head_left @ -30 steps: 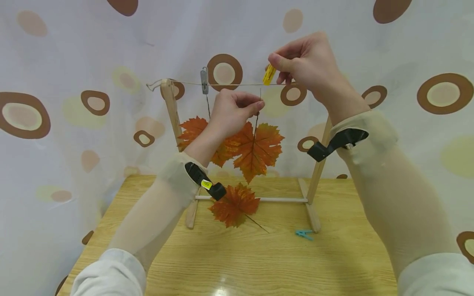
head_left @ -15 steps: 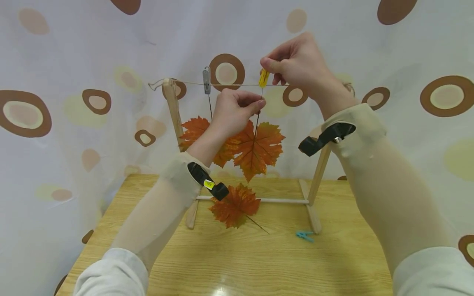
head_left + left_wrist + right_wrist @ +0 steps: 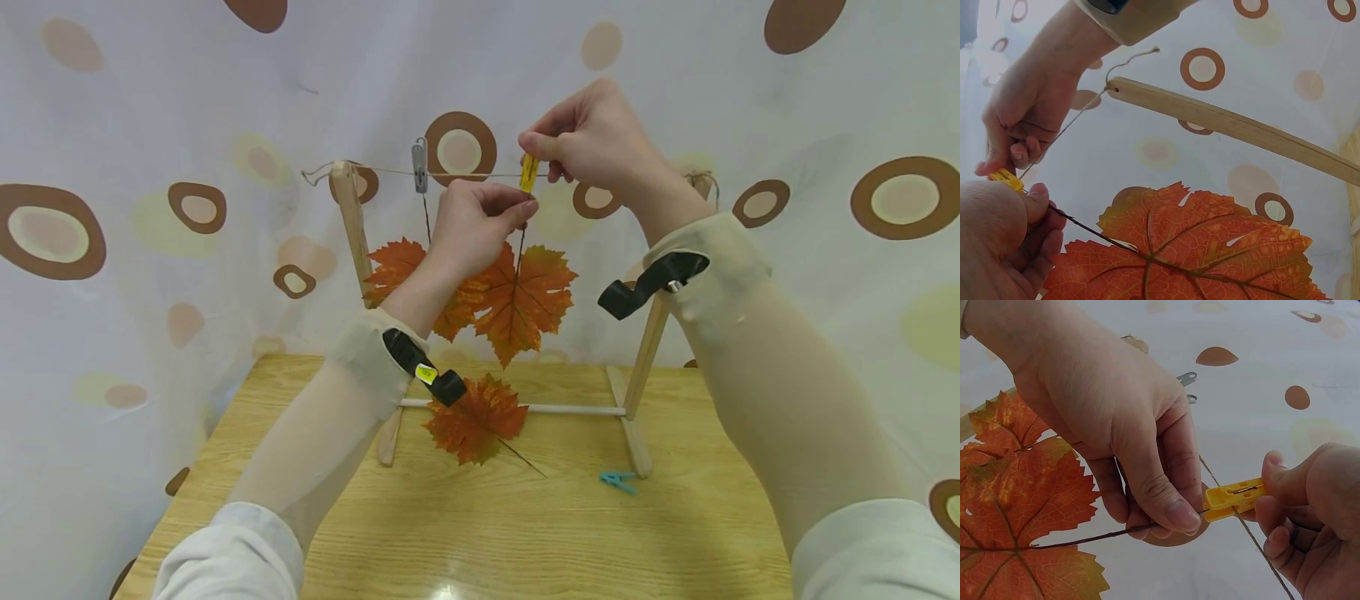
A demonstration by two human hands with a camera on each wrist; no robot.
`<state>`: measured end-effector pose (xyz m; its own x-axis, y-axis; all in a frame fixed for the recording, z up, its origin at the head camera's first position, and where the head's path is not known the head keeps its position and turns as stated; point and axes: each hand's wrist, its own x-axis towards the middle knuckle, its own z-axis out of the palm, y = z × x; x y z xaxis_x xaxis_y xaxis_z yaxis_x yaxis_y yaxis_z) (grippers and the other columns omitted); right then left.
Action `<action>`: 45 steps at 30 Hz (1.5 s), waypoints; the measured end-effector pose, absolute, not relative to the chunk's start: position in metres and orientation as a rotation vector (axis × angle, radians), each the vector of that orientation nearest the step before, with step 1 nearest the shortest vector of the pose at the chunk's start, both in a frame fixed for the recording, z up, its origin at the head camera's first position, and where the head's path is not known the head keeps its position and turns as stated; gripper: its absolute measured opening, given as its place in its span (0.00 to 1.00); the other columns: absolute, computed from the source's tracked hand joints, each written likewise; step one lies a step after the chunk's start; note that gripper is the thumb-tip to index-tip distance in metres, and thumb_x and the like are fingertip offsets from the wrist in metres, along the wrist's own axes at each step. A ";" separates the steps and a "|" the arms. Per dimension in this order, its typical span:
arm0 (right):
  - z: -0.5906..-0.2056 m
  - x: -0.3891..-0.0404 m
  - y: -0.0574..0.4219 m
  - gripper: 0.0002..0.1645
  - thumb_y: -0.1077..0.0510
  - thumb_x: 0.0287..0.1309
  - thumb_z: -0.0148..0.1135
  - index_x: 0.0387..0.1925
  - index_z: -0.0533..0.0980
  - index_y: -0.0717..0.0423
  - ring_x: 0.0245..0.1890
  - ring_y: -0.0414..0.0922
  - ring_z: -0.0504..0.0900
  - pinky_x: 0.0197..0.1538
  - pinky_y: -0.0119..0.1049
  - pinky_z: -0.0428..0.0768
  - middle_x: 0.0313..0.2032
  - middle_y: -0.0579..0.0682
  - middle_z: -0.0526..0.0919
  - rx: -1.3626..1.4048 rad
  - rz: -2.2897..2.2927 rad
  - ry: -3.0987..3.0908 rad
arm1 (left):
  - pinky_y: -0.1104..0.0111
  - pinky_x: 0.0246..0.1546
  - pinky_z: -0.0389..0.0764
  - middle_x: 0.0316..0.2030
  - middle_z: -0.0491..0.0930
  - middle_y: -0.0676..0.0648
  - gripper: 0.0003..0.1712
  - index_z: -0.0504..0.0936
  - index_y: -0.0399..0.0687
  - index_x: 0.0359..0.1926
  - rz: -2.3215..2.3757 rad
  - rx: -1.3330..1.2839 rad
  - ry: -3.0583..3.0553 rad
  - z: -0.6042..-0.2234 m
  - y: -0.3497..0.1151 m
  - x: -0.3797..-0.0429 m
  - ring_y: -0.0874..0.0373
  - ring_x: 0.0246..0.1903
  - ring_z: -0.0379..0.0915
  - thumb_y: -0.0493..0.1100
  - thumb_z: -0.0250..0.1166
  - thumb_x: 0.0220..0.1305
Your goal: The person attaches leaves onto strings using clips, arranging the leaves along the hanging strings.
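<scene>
My left hand [image 3: 472,225] pinches the dark stem of an orange-red artificial maple leaf [image 3: 522,304], which hangs below the fingers. Just above, my right hand [image 3: 592,142] pinches a yellow clothespin [image 3: 528,173] by its upper end. In the right wrist view the clothespin [image 3: 1234,500] sits across the string [image 3: 1260,544], its tip against the stem's end near my left thumb. Whether its jaws grip the stem is hard to see. To the left, a grey clothespin [image 3: 419,167] on the string holds another maple leaf [image 3: 393,265], partly behind my left hand.
The string runs between two posts of a wooden frame [image 3: 351,208] standing on the table [image 3: 480,533]. A third maple leaf [image 3: 480,421] lies by the white crossbar [image 3: 573,409]. A light blue clothespin [image 3: 617,481] lies near the frame's right foot. A patterned curtain [image 3: 187,100] hangs behind.
My right hand has moved left and down, bringing the yellow clothespin from beside the string onto it at the stem's top. The left hand has stayed nearly still, holding the stem.
</scene>
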<state>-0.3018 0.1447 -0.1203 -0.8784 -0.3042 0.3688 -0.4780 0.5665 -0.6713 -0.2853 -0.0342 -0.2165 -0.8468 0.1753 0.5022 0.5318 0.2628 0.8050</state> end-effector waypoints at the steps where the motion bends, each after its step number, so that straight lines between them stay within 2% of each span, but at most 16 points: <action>1: -0.121 -0.302 0.145 0.17 0.50 0.70 0.71 0.45 0.90 0.61 0.21 0.43 0.80 0.26 0.30 0.76 0.25 0.48 0.87 0.655 1.199 -2.592 | 0.66 0.40 0.83 0.34 0.89 0.49 0.09 0.93 0.44 0.47 -1.607 -0.644 -2.228 -0.216 -0.034 -0.285 0.55 0.38 0.85 0.43 0.72 0.73; 6: -0.121 -0.304 0.145 0.18 0.49 0.70 0.71 0.46 0.90 0.61 0.21 0.43 0.80 0.26 0.31 0.75 0.25 0.46 0.86 0.652 1.175 -2.607 | 0.66 0.39 0.82 0.35 0.90 0.47 0.09 0.93 0.44 0.46 -1.587 -0.634 -2.229 -0.217 -0.035 -0.286 0.58 0.37 0.83 0.44 0.72 0.72; 14: -0.119 -0.303 0.146 0.18 0.48 0.72 0.69 0.47 0.89 0.60 0.23 0.44 0.80 0.28 0.32 0.76 0.26 0.48 0.87 0.671 1.146 -2.638 | 0.65 0.37 0.81 0.32 0.89 0.51 0.09 0.93 0.44 0.46 -1.581 -0.633 -2.223 -0.216 -0.035 -0.288 0.53 0.38 0.84 0.44 0.72 0.73; 23: -0.119 -0.300 0.148 0.20 0.45 0.73 0.67 0.53 0.88 0.56 0.28 0.47 0.80 0.32 0.37 0.75 0.31 0.52 0.87 0.741 1.041 -2.724 | 0.66 0.37 0.81 0.37 0.90 0.43 0.10 0.93 0.43 0.46 -1.568 -0.644 -2.225 -0.218 -0.036 -0.289 0.50 0.40 0.85 0.44 0.71 0.73; 30: -0.119 -0.300 0.149 0.24 0.43 0.72 0.68 0.56 0.87 0.55 0.29 0.48 0.78 0.31 0.37 0.75 0.34 0.52 0.86 0.747 1.063 -2.762 | 0.66 0.38 0.83 0.35 0.89 0.49 0.10 0.93 0.44 0.47 -1.558 -0.641 -2.215 -0.221 -0.036 -0.290 0.58 0.37 0.85 0.44 0.71 0.73; 35: -0.118 -0.299 0.149 0.26 0.41 0.70 0.69 0.58 0.86 0.54 0.30 0.48 0.79 0.29 0.38 0.75 0.33 0.52 0.87 0.747 1.023 -2.792 | 0.67 0.41 0.83 0.35 0.89 0.49 0.10 0.92 0.43 0.46 -1.557 -0.642 -2.216 -0.225 -0.036 -0.291 0.57 0.38 0.85 0.44 0.71 0.73; 38: -0.118 -0.299 0.149 0.28 0.41 0.69 0.70 0.60 0.85 0.54 0.31 0.48 0.80 0.31 0.39 0.76 0.36 0.52 0.88 0.754 1.008 -2.799 | 0.67 0.41 0.84 0.35 0.89 0.50 0.10 0.92 0.43 0.46 -1.551 -0.649 -2.218 -0.227 -0.037 -0.291 0.56 0.38 0.86 0.44 0.71 0.73; 45: -0.117 -0.301 0.151 0.35 0.42 0.65 0.74 0.66 0.81 0.57 0.32 0.47 0.82 0.35 0.40 0.77 0.44 0.53 0.90 0.751 1.049 -2.804 | 0.68 0.43 0.84 0.36 0.89 0.51 0.09 0.92 0.42 0.47 -1.547 -0.676 -2.211 -0.230 -0.039 -0.292 0.61 0.37 0.85 0.43 0.71 0.73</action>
